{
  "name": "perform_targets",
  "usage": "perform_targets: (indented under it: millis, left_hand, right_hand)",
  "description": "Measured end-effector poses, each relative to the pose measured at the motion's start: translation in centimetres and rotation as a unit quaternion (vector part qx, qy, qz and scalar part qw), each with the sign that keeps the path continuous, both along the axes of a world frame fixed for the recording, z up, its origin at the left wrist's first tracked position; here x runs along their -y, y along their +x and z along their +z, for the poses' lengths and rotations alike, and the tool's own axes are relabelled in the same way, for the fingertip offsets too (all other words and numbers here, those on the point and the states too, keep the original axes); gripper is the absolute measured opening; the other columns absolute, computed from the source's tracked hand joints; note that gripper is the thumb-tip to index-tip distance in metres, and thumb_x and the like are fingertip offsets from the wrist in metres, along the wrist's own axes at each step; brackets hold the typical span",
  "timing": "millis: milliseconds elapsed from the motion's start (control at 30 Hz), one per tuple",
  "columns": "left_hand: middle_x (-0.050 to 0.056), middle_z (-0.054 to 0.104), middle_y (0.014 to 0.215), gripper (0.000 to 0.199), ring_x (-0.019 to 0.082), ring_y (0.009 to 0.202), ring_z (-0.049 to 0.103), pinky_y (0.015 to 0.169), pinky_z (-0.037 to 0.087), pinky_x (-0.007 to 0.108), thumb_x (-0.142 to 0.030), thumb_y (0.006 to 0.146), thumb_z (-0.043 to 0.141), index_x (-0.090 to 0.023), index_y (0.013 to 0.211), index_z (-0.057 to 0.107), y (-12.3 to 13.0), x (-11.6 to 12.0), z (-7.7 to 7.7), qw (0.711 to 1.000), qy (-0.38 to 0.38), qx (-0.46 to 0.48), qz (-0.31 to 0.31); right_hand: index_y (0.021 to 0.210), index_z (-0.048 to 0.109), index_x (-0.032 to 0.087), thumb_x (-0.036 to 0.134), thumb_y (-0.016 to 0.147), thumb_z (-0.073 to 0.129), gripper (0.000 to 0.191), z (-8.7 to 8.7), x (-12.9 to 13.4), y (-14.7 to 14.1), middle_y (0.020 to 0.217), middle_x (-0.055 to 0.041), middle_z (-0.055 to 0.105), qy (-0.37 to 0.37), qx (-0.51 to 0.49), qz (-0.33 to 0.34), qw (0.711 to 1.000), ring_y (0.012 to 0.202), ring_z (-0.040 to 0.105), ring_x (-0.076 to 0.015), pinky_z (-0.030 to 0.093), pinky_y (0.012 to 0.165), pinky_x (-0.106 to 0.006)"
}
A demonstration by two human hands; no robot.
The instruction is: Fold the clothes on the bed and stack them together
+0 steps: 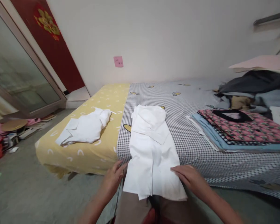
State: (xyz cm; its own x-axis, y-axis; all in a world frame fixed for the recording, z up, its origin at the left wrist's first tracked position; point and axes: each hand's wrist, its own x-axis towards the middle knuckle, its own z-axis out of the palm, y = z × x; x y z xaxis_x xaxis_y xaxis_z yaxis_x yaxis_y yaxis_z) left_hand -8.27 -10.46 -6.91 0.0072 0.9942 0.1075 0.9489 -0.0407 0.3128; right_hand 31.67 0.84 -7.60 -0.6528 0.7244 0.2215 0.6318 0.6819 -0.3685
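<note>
Two bare hands rest at the near edge of a bed, one on each side of a partly folded white garment (152, 152). The left hand (112, 180) lies with fingers spread loosely against the garment's lower left edge, gripping nothing that can be made out. The right hand (190, 178) presses flat, fingers extended, on the lower right corner of the cloth. The garment lies lengthwise on the black-and-white checked sheet (196, 146), its lower end hanging over the bed's edge toward the person. A second white garment (85, 128) lies crumpled, well apart to the left, on the yellow sheet (102, 99). A stack of folded clothes (240, 129) sits to the right on the checked sheet.
</note>
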Motion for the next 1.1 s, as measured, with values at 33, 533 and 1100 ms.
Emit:
perform_targets:
  millis: [33, 533, 1100]
  left_hand:
    - [0.012, 0.056, 0.149, 0.059, 0.029, 0.132, 0.057, 0.104, 0.053, 0.049, -0.009, 0.088, 0.047, -0.032, 0.142, 0.054, 0.0, 0.3, -0.1, 1.000, 0.006, -0.019, 0.001]
    - [-0.004, 0.037, 0.163, 0.067, 0.026, 0.152, 0.031, 0.125, 0.024, 0.062, -0.005, 0.092, 0.050, -0.044, 0.146, 0.043, 4.7, -3.1, 5.4, 0.913, 0.030, -0.218, -0.342]
    - [0.008, 0.081, 0.101, 0.022, 0.025, 0.097, 0.074, 0.092, 0.058, 0.037, -0.030, 0.075, 0.078, -0.018, 0.094, 0.076, 4.4, -12.8, 7.4, 0.831, -0.176, 0.527, -0.031]
  right_hand:
    - [0.124, 0.070, 0.030, 0.026, 0.099, 0.040, 0.039, -1.5, 0.8, 1.1, 0.118, -0.0055, 0.075, 0.021, -0.003, -0.034, 0.999, 0.107, 0.070, -0.0231, 0.054, 0.090, -0.039]
    - [0.123, 0.068, 0.039, 0.013, 0.096, 0.054, 0.040, 0.8, 0.3, -2.5, 0.153, 0.0016, 0.052, 0.127, 0.061, 0.088, 0.986, 0.151, 0.029, -0.0296, 0.015, 0.121, -0.065]
    - [0.076, 0.072, 0.020, 0.024, 0.073, 0.063, 0.010, 7.6, -9.5, -4.2, 0.081, -0.0024, 0.076, -0.405, -0.279, 0.003, 0.871, 0.080, 0.069, -0.0224, 0.054, 0.080, -0.035]
